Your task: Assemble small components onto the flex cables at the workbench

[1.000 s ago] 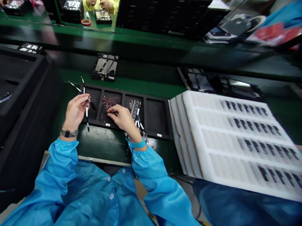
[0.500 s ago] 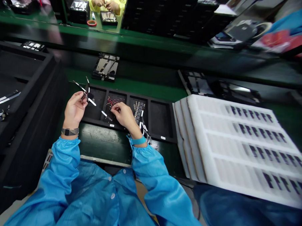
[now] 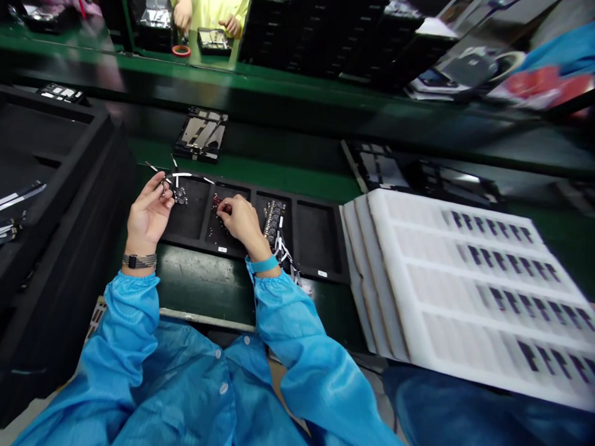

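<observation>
Listing one station: two bare hands, well apart, working over a black compartment tray [image 3: 193, 240] on a green worktop [image 3: 200, 291].

Left hand [image 3: 148, 218]: palm up, curled around slender white-banded tweezers [image 3: 170, 178], raised at the tray's first compartment, apparently to keep the tips ready without resting them on the worktop. A small dark component [image 3: 180, 195] sits just beside the tips; whether they grip it cannot be told.

Right hand [image 3: 241, 222]: fingertips pinched together in the second compartment, among tiny red parts [image 3: 216, 203]. Anything held between them is hidden.

Third compartment: a strip of small dark circuit boards [image 3: 272, 222], its divider seemingly there to keep it from mixing with the red parts.

Within reach on the right: stacked white foam trays [image 3: 401, 217], with rows of dark parts [image 3: 497, 261] seated in their recesses, likely to protect them.

On the left: a black storage case [image 3: 50, 127] with more white-banded strips [image 3: 12, 197].

Beyond the tray: a metal fixture [image 3: 201, 134]. Across the line: a co-worker in a yellow smock [image 3: 211, 2].
</observation>
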The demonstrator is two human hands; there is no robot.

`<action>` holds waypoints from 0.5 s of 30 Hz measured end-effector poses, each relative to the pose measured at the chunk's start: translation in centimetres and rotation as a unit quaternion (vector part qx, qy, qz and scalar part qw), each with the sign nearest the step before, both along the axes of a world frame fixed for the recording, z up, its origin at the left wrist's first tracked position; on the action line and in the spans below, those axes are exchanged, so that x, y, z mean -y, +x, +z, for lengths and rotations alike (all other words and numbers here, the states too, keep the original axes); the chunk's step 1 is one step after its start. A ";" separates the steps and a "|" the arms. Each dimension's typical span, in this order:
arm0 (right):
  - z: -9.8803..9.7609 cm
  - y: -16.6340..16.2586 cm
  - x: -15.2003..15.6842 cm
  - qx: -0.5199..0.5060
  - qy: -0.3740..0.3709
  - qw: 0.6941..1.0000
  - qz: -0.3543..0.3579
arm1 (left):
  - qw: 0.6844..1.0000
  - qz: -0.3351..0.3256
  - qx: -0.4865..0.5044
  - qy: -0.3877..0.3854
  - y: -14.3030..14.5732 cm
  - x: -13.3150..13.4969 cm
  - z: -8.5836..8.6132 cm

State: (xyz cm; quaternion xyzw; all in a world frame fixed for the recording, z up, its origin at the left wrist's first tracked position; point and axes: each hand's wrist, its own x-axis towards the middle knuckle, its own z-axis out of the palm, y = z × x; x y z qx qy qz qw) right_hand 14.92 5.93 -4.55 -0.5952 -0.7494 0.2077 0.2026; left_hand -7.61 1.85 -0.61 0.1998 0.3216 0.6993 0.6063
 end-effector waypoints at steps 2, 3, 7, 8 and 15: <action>-0.1 0.2 0.1 -0.041 0.034 0.999 -0.008 | 1.000 0.000 0.011 -0.009 0.2 0.1 0.1; -0.1 0.4 0.3 -0.068 0.054 0.996 -0.010 | 1.000 0.000 0.015 -0.013 0.3 0.1 0.2; -0.1 1.1 0.8 -0.195 0.089 0.976 -0.030 | 0.999 -0.005 0.022 -0.024 0.7 0.2 0.3; -0.1 1.3 0.9 -0.231 0.081 0.969 -0.037 | 0.999 -0.007 0.021 -0.025 0.8 0.2 0.3; 0.0 1.9 1.1 -0.405 0.030 0.913 -0.046 | 0.999 -0.004 0.013 -0.031 1.2 0.2 0.4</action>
